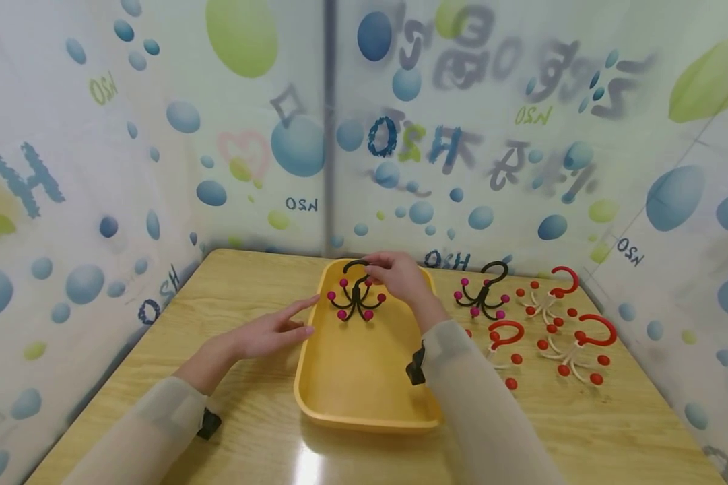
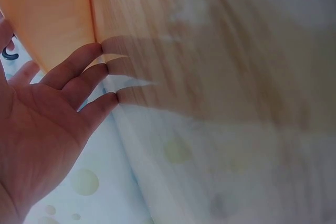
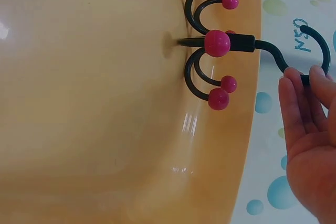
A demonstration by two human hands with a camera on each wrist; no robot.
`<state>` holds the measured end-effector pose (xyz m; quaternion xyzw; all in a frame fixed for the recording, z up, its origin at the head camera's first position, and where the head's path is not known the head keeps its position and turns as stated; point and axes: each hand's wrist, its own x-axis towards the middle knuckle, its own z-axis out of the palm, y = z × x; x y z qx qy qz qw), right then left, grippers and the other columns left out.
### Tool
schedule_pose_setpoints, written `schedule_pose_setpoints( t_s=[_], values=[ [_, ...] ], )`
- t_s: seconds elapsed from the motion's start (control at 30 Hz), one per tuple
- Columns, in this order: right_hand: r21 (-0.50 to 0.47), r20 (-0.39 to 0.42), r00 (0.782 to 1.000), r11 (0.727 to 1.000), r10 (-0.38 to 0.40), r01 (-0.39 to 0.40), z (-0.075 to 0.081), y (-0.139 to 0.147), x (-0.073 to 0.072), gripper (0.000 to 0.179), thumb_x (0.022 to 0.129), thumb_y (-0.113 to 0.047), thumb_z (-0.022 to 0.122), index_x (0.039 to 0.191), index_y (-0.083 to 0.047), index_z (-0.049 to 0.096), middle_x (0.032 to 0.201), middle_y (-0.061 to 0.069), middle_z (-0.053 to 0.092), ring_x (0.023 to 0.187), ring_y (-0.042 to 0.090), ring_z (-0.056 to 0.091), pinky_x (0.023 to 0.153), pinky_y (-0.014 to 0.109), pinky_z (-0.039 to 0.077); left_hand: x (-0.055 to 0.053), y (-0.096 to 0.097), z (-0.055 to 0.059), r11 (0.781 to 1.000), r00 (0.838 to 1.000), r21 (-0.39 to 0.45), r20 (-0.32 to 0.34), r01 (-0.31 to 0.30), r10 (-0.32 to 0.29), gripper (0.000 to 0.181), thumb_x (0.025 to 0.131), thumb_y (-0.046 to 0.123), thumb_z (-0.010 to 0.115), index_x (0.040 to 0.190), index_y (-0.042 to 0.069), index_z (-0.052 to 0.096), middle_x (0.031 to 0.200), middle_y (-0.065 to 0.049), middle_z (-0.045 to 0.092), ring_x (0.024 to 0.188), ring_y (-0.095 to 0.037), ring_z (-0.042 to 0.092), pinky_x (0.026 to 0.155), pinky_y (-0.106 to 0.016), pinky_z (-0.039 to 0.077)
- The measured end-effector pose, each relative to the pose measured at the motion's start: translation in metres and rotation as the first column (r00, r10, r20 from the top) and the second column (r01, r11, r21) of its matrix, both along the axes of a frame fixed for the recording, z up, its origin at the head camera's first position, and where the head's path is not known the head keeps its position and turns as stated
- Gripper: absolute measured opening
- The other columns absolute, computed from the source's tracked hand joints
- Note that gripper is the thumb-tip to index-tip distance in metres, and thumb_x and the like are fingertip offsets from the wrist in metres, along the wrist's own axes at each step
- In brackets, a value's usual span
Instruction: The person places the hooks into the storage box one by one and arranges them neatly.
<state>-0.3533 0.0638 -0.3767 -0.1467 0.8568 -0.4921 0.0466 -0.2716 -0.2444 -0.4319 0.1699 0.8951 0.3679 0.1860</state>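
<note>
Over the far end of the yellow tray (image 1: 364, 377), my right hand (image 1: 403, 276) pinches the curved hook of a black claw-shaped hanger (image 1: 356, 300) between thumb and fingers. Several curved arms tipped with pink balls spread from its stem. The hanger is hook-up and close to the tray floor; whether it touches cannot be told. In the right wrist view, the same hanger (image 3: 241, 43) shows with my right hand (image 3: 310, 145) at its hook. My left hand (image 1: 260, 337) lies at the tray's left rim with fingers extended. The left wrist view shows that hand (image 2: 52, 114) with its fingertips on the wooden table.
Right of the tray stands a second black hanger (image 1: 482, 296) with pink balls. Three white hangers with red hooks and red balls are near it: one at the back (image 1: 544, 306), one partly behind my right sleeve (image 1: 500, 343), one farther right (image 1: 576, 350). Patterned curtains (image 1: 388, 202) border the table.
</note>
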Motion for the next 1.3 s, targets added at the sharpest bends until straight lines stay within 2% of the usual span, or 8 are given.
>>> schedule_pose_setpoints(
  t_s=[0.2,0.3,0.5,0.67,0.83,1.0,1.17,1.3],
  values=[
    [-0.032,0.023,0.999,0.999,-0.028,0.029,-0.003,0.001,0.001,0.028,0.112,-0.019,0.066,0.136,-0.009,0.077,0.116,0.016,0.081,0.102,0.028,0.080,0.099,0.039,0.066,0.000,0.002,-0.001,1.000,1.000,-0.001,-0.017,0.017,-0.017,0.079,0.110,0.061,0.056,0.177,0.036,0.021,0.170,-0.025,0.046,0.153,-0.048,0.052,0.127,-0.071,0.036],
    [-0.044,0.035,0.999,0.998,-0.036,0.038,-0.004,0.002,0.001,0.029,0.112,-0.018,0.066,0.137,-0.008,0.076,0.116,0.018,0.081,0.098,0.022,0.080,0.104,0.045,0.064,0.001,0.003,0.000,1.000,1.000,-0.004,-0.019,0.014,-0.014,0.078,0.111,0.060,0.055,0.176,0.037,0.022,0.171,-0.025,0.045,0.153,-0.047,0.052,0.128,-0.071,0.036],
    [-0.077,0.045,0.998,0.996,-0.041,0.044,-0.005,0.002,-0.001,0.030,0.111,-0.015,0.066,0.138,-0.004,0.076,0.115,0.019,0.081,0.095,0.020,0.080,0.108,0.052,0.061,0.002,0.005,0.001,1.000,1.000,-0.016,-0.024,0.016,-0.017,0.078,0.111,0.061,0.055,0.177,0.036,0.021,0.171,-0.025,0.046,0.153,-0.047,0.052,0.127,-0.070,0.037],
    [-0.081,0.045,0.998,0.996,-0.043,0.046,-0.005,0.003,-0.001,0.029,0.111,-0.016,0.067,0.137,-0.006,0.077,0.116,0.018,0.081,0.095,0.022,0.080,0.104,0.047,0.064,0.001,0.005,0.002,1.000,1.000,-0.013,-0.020,0.021,-0.021,0.079,0.110,0.061,0.055,0.177,0.035,0.022,0.170,-0.025,0.046,0.153,-0.047,0.053,0.127,-0.070,0.037],
    [-0.067,0.041,0.998,0.996,-0.048,0.051,-0.005,0.003,0.000,0.029,0.110,-0.016,0.068,0.137,-0.008,0.077,0.116,0.016,0.081,0.107,0.035,0.080,0.100,0.040,0.066,0.000,0.005,0.002,1.000,1.000,-0.003,-0.020,0.023,-0.023,0.078,0.110,0.061,0.056,0.176,0.036,0.023,0.171,-0.025,0.045,0.153,-0.048,0.052,0.127,-0.070,0.037],
    [-0.063,0.042,0.998,0.997,-0.037,0.040,-0.006,0.004,0.000,0.033,0.111,-0.016,0.067,0.142,-0.009,0.074,0.117,0.018,0.081,0.115,0.044,0.076,0.104,0.046,0.064,0.000,0.004,0.001,1.000,0.999,0.004,-0.021,0.028,-0.028,0.081,0.109,0.063,0.057,0.176,0.035,0.023,0.172,-0.025,0.044,0.154,-0.049,0.051,0.127,-0.070,0.037],
    [-0.050,0.027,0.999,0.998,-0.022,0.023,-0.002,0.007,0.002,0.036,0.111,-0.017,0.068,0.146,-0.011,0.071,0.124,0.018,0.079,0.114,0.043,0.076,0.106,0.051,0.062,-0.001,0.002,-0.001,1.000,0.999,-0.001,-0.032,0.030,-0.030,0.082,0.109,0.064,0.056,0.177,0.033,0.022,0.171,-0.026,0.044,0.153,-0.050,0.051,0.127,-0.070,0.037],
    [-0.038,-0.013,1.000,0.999,-0.024,0.024,0.009,0.012,0.007,0.037,0.110,-0.018,0.069,0.146,-0.012,0.071,0.128,0.015,0.079,0.109,0.036,0.078,0.101,0.045,0.066,-0.001,0.000,-0.003,1.000,0.999,0.001,-0.033,0.021,-0.021,0.080,0.109,0.064,0.056,0.176,0.037,0.021,0.171,-0.026,0.044,0.154,-0.050,0.050,0.128,-0.070,0.037]
  ],
)
